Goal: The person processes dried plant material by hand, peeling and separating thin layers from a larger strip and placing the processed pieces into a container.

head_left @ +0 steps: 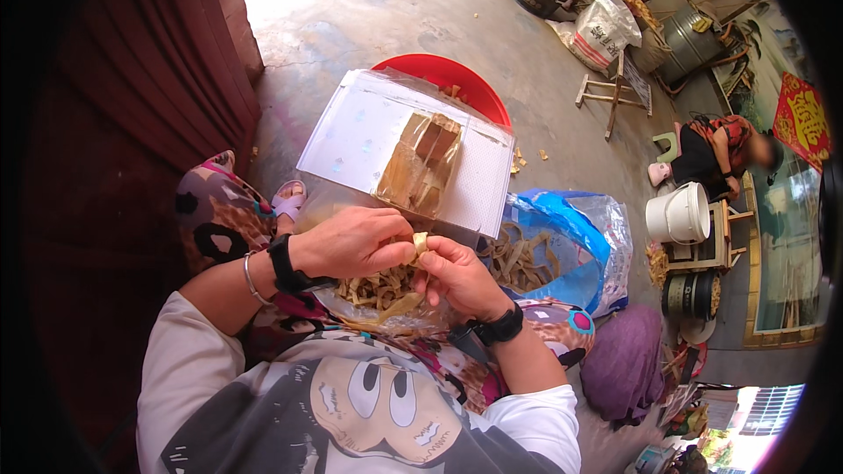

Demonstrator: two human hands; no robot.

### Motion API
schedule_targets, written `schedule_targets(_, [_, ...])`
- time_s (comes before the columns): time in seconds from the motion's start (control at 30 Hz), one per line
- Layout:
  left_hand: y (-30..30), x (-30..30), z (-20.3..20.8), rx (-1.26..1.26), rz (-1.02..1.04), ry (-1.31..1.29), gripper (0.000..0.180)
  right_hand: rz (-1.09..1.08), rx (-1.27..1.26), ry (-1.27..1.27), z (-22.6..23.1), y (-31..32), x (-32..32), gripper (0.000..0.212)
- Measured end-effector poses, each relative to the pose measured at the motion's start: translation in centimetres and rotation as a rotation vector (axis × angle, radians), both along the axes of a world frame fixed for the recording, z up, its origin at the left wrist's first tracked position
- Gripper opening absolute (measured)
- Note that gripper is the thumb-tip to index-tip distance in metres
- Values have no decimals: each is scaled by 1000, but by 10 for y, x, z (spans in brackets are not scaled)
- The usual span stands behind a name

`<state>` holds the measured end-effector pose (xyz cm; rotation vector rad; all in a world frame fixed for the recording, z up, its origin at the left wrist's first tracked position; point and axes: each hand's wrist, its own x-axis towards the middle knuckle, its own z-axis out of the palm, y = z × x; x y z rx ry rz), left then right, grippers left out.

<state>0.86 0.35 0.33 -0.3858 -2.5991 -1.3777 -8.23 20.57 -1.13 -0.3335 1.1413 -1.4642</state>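
Small pale-yellow folded strip [421,243] between your left hand [364,241] and right hand [461,274], both pinching; neither nearer, long axis unclear.

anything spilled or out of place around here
Yes: a few small yellowish scraps lie loose on the concrete floor, right of the white board, outside any container, so they may have been dropped.

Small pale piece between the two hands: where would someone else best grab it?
Probably by the far end, coming from the side of the white board: there the small pale piece shows free, while the left hand and right hand flank its nearer part. It looks small, so a light pinch should do.
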Motion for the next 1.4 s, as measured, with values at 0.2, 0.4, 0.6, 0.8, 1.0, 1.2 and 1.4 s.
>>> schedule_targets(0.2, [0,2,-4,168,131,-299,24,-58,213,116,21,0,-17,23])
schedule_targets(0.4, [-3,3,7,590,-65,-488,27,-70,110,29,24,12,-26,10])
schedule_targets(0.6, [-4,8,4,657,-160,-505,26,-101,69,-1,27,11,-29,10])
schedule_targets(0.8, [-5,8,3,814,-205,-564,27,-142,61,55,25,9,-29,8])
schedule_targets(1.0, [-7,3,-1,835,-166,-558,25,-131,64,47,28,13,-34,8])
schedule_targets(1.2, [10,3,3,1117,-155,-799,20,-85,61,73,28,-1,-18,8])
schedule_targets(1.4, [5,2,-8,1170,-170,-802,7,-44,110,154,37,-1,-17,10])
